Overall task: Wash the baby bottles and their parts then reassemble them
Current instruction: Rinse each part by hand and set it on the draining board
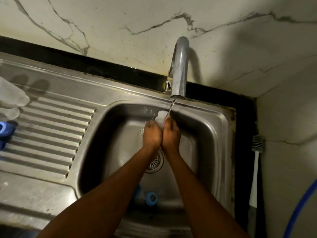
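Both hands hold a clear baby bottle over the steel sink basin, under the thin stream of water running from the tap. My left hand grips the bottle from the left and my right hand grips it from the right; only its upper end shows above my fingers. A blue screw ring lies on the sink floor near the front, next to another part with a blue rim, half hidden by my left forearm.
On the ribbed drainboard at the far left lie clear bottle pieces and blue parts. A bottle brush with a white handle leans at the right wall. A blue hose curves at the lower right. The drain sits below my wrists.
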`<state>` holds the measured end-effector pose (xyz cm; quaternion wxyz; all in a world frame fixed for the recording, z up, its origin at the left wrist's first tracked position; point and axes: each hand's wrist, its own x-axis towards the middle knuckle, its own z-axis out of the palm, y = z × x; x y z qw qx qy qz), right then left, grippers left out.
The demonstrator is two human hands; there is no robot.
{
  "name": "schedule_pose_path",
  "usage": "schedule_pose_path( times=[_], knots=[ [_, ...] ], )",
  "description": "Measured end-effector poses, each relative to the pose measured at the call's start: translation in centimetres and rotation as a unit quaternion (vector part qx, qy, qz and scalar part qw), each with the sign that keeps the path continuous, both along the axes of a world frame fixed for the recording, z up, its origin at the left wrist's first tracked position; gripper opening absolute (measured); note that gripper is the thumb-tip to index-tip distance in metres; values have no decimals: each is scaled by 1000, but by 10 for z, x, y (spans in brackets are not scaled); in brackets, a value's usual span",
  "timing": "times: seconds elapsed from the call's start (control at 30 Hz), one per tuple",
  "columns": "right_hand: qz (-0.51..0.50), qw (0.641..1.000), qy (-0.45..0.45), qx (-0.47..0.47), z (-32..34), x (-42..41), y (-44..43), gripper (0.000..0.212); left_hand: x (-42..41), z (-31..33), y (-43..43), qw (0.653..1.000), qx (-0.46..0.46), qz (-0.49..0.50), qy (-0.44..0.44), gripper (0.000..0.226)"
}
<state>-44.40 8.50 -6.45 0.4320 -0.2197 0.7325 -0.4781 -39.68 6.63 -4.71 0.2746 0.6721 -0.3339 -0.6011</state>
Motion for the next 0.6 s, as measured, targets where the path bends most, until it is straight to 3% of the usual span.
schedule_pose_path(
  times=[0.07, 0.17, 0.23, 0.33, 0.43, 0.53, 0.6],
  knots=[
    [-22, 998, -62, 8, -1, -5, -5, 34, 0, 8, 0, 999, -37, -10, 1, 44],
    [7, 997, -81, -16, 6, -5, -2, 38, 1, 6, -6, 996, -75, -42, -20, 41],
    [35, 996, -77, -36, 11, -7, 2, 35, 4, 6, -6, 997, -60, -37, 35, 42],
    [96, 994, 17, -46, 8, -8, 13, 22, 8, 9, -6, 994, 17, -14, 108, 47],
    [110, 981, 150, -59, 5, -9, 27, 33, 11, 8, -8, 984, 92, 6, 152, 44],
    [111, 978, 165, -66, 7, -15, 27, 44, 16, -1, -7, 980, 101, 1, 171, 47],
    [126, 985, 108, -43, 11, -20, 22, 40, 18, 0, -4, 972, 113, -7, 207, 56]
  ],
)
